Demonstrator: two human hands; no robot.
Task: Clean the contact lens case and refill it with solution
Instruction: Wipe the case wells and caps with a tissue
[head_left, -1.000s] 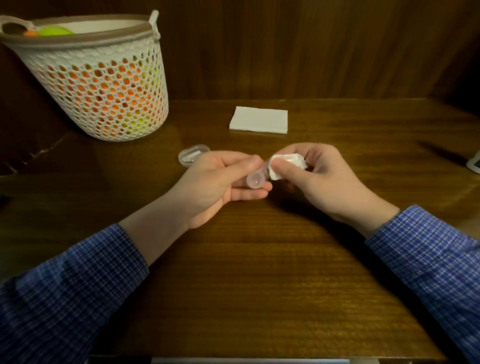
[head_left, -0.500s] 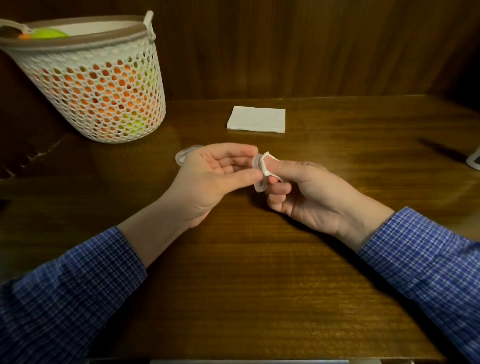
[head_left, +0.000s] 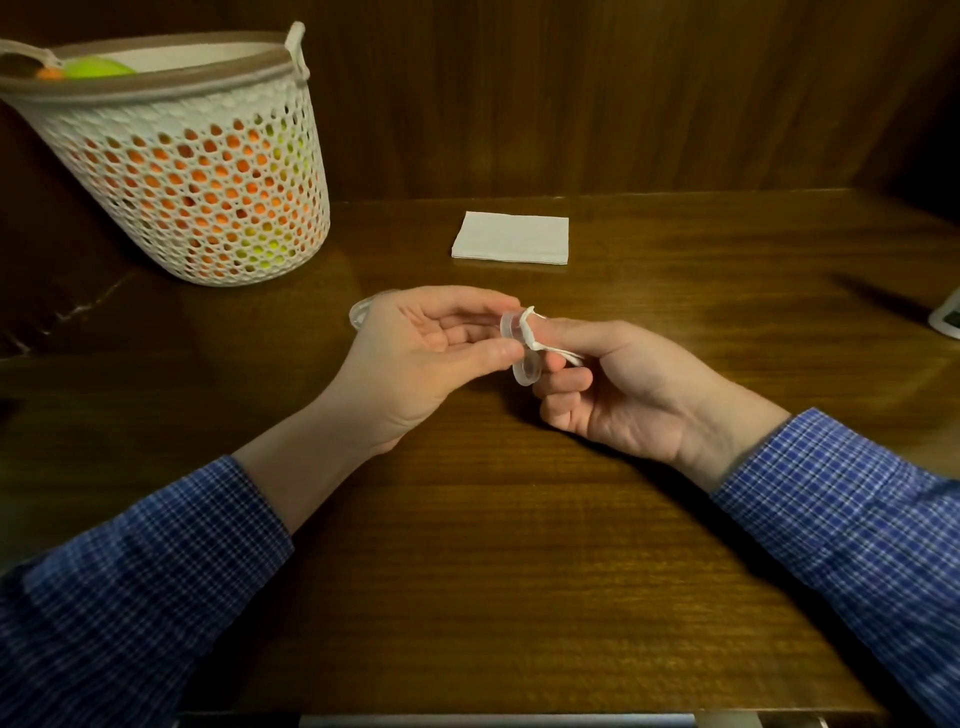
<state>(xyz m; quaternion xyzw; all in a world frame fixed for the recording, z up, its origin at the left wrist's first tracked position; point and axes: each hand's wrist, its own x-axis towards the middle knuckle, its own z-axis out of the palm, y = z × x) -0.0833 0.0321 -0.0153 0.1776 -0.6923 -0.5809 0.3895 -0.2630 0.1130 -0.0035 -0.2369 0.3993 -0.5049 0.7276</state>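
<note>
Dark wood tabletop (head_left: 519, 545). Our left hand (head_left: 431, 358) pinches lens case (head_left: 519, 353) above it, front of folded tissue (head_left: 511, 237). Right hand (head_left: 623, 384) grips tissue scrap (head_left: 530, 332) against case. Risk: thin pinch slips under wiping pressure, case drops; scrap may tear, shed lint.

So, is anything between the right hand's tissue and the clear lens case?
Nothing visible: the left hand pinches the clear plastic lens case, and the right hand presses the white tissue scrap directly against it.
</note>
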